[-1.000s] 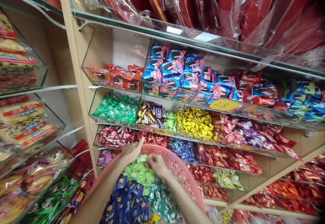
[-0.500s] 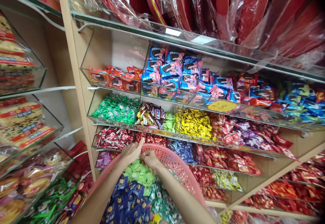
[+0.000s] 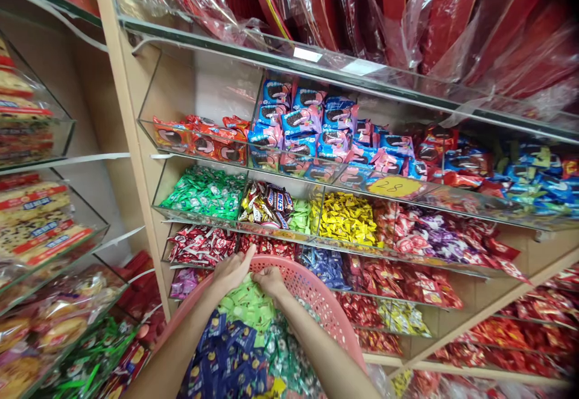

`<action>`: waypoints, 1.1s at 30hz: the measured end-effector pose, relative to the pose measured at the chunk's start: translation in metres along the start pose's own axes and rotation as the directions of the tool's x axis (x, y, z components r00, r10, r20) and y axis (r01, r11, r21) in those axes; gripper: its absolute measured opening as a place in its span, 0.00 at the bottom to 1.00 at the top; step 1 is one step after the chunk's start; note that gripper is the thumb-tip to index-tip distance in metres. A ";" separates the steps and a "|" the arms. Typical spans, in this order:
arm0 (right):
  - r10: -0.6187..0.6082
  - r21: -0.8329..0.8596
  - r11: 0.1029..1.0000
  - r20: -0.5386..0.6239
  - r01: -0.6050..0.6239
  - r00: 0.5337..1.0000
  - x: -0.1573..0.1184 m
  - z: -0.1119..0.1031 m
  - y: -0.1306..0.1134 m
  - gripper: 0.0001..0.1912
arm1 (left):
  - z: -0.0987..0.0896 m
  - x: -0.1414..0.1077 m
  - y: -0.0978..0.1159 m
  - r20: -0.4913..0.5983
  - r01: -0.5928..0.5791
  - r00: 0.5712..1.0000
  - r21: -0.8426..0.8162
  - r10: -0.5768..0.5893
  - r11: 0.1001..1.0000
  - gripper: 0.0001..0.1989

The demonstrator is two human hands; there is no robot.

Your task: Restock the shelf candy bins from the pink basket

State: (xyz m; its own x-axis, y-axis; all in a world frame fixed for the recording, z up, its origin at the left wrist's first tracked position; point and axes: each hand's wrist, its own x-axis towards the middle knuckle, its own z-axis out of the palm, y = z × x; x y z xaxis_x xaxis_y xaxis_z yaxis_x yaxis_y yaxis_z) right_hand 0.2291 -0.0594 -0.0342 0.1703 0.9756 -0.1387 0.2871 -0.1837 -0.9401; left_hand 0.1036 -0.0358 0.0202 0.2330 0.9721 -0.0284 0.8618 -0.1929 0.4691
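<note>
A pink perforated basket point(image 3: 332, 302) holds light green candies point(image 3: 248, 305), dark blue packets point(image 3: 228, 357), green ones point(image 3: 289, 357) and a few yellow ones. My left hand point(image 3: 233, 271) is over the basket's far left rim, fingers pointing up and away; whether it holds anything is hidden. Just right of it, my right hand point(image 3: 270, 281) is closed above the light green candies, inside the far rim. Whatever is between its fingers is too small to make out.
Glass shelves ahead hold green candies point(image 3: 203, 193), chocolate bars point(image 3: 271, 203), yellow candies point(image 3: 348, 218) and blue cookie packs point(image 3: 303, 120). Packaged pastries point(image 3: 40, 215) fill shelves at left. Red plastic-wrapped items point(image 3: 398, 13) line the top. A yellow "28" label point(image 3: 392, 187) marks one bin.
The view has shifted slightly, with the shelves a little further left. Both hands stay in nearly the same place at the basket's far rim.
</note>
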 end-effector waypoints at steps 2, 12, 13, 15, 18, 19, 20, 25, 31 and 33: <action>-0.015 -0.011 1.000 -0.039 0.015 0.999 0.003 0.000 0.003 0.18 | 0.000 0.000 0.001 0.003 -0.002 1.000 -0.003 0.002 1.000 0.37; -0.366 -0.461 0.846 -0.137 0.268 0.921 -0.029 -0.023 -0.034 0.22 | -0.003 -0.003 0.006 0.011 -0.034 0.999 0.016 0.034 0.999 0.39; -0.420 -0.518 0.799 -0.115 0.307 0.900 -0.035 -0.031 -0.046 0.21 | -0.004 -0.003 0.006 0.011 -0.038 0.999 0.011 0.038 0.999 0.39; -0.506 -0.626 0.700 -0.095 0.344 0.857 -0.046 -0.052 -0.072 0.22 | -0.005 -0.003 0.007 0.007 -0.018 1.000 0.000 0.018 1.000 0.40; -0.575 -0.782 0.542 -0.078 0.308 0.814 -0.050 -0.093 -0.111 0.23 | -0.006 -0.004 0.007 0.003 0.020 1.000 -0.014 -0.020 1.000 0.41; -0.608 -0.835 0.457 -0.043 0.305 0.793 -0.049 -0.107 -0.122 0.21 | -0.006 -0.004 0.007 0.003 0.020 1.000 -0.018 -0.020 1.000 0.41; -0.649 -0.884 0.344 0.019 0.316 0.760 -0.047 -0.120 -0.131 0.18 | -0.006 -0.004 0.007 0.004 0.012 1.000 -0.022 -0.012 1.000 0.41; -0.595 -0.940 -0.146 0.332 0.308 0.732 -0.027 -0.160 -0.156 0.12 | -0.005 -0.004 0.004 0.002 -0.004 1.000 -0.039 0.004 0.999 0.39; -0.465 -0.900 -0.275 0.433 0.339 0.772 -0.017 -0.157 -0.159 0.12 | -0.006 -0.006 0.005 -0.002 0.009 1.000 -0.042 -0.009 0.999 0.39; -0.451 -0.899 -0.279 0.433 0.337 0.780 -0.017 -0.155 -0.159 0.12 | -0.006 -0.007 0.005 -0.012 0.010 1.000 -0.039 -0.011 0.999 0.39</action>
State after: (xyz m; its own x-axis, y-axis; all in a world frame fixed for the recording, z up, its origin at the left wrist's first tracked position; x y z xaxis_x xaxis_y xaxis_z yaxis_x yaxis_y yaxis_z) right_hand 0.3265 -0.0653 0.1661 -0.4046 0.8964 0.1812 0.8249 0.2722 0.4954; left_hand 0.1033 -0.0428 0.0283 0.2181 0.9757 -0.0225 0.8457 -0.1775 0.5033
